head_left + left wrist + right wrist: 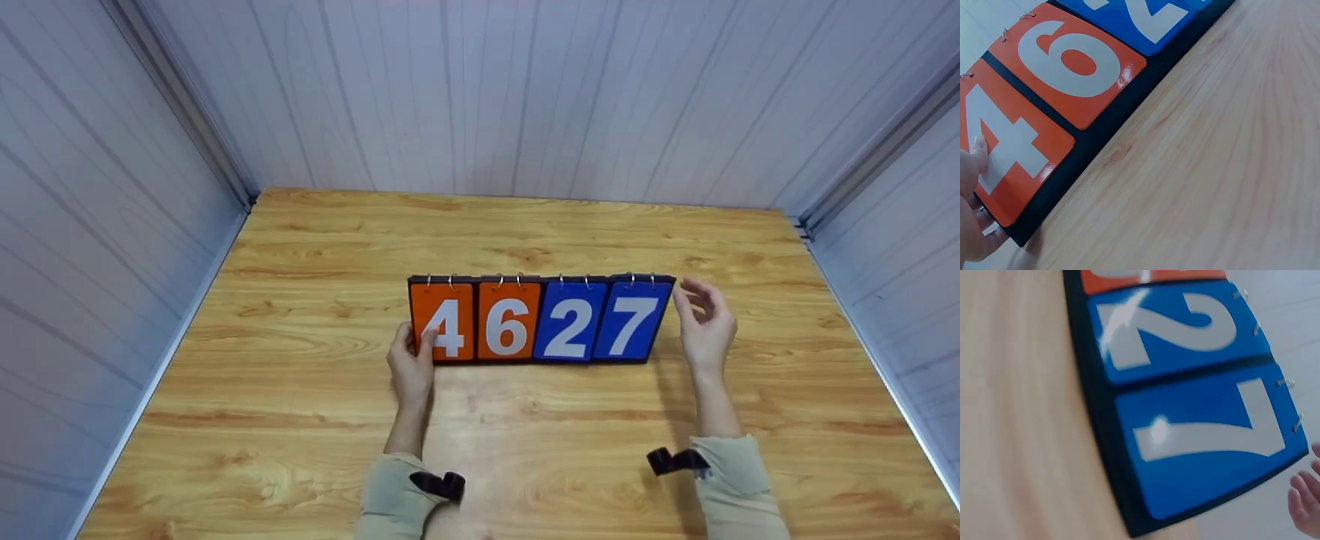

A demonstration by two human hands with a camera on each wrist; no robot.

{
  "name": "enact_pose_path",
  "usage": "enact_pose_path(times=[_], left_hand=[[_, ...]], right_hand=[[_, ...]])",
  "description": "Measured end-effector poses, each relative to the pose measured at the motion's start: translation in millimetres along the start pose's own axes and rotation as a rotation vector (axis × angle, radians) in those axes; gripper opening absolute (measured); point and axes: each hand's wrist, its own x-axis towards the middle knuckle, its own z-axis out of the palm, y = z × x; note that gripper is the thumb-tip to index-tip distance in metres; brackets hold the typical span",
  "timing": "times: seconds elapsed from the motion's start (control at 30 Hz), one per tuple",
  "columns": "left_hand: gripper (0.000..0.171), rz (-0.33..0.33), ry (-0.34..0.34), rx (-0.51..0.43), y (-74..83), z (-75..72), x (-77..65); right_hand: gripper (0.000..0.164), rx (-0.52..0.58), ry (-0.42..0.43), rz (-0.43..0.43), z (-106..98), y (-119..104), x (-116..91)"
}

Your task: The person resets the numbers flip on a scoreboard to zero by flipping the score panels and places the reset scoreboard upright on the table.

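Two beige cloth sleeves (739, 480) enter at the bottom of the head view, each crossed by a small black wrist mount (446, 486). Above them, left of centre, the left hand (411, 367) grips the left edge of a flip-number board (540, 322), its thumb over part of the 4 and its other fingers behind. Right of centre, the right hand (707, 330) is beside the board's upper right corner, fingers loosely bent and holding nothing; in the right wrist view they show apart from the edge.

The board occupies the middle of the head view, reading 4627. Its backing is flat and black; two orange cards (1072, 62) and two blue cards (1196, 422), glossy with rounded corners and white numerals, hang from thin metal rings (1297, 423) along the top.

Beneath and around it spreads a table (300, 420) with yellowish wood grain. Pale, streaked panels rise beyond: a left wall (90, 262), a right wall (900, 210) and a back wall (480, 97).
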Motion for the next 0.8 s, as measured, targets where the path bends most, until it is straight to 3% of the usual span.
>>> enact_pose_path(times=[0.2, 0.37, 0.5, 0.63, 0.8], left_hand=[[0.016, 0.009, 0.016, -0.007, -5.2, 2.2, 0.4], [0.019, 0.001, 0.01, 0.005, -5.1, 2.1, 0.7], [0.02, -0.01, 0.003, 0.015, -5.0, 1.6, 0.9], [0.016, -0.017, 0.008, 0.016, -4.4, 1.3, 1.0], [0.016, -0.021, 0.005, -0.003, -2.7, 1.1, 0.6]], right_hand=[[0.025, 0.066, 0.085, 0.046, 6, 4, -27], [0.027, 0.034, 0.05, 0.105, 11, 8, -42], [0.029, -0.057, 0.013, 0.157, 13, 16, -50], [0.035, -0.16, 0.004, 0.182, 15, 41, -53], [0.049, -0.26, 0.066, 0.134, 15, 99, -49]])
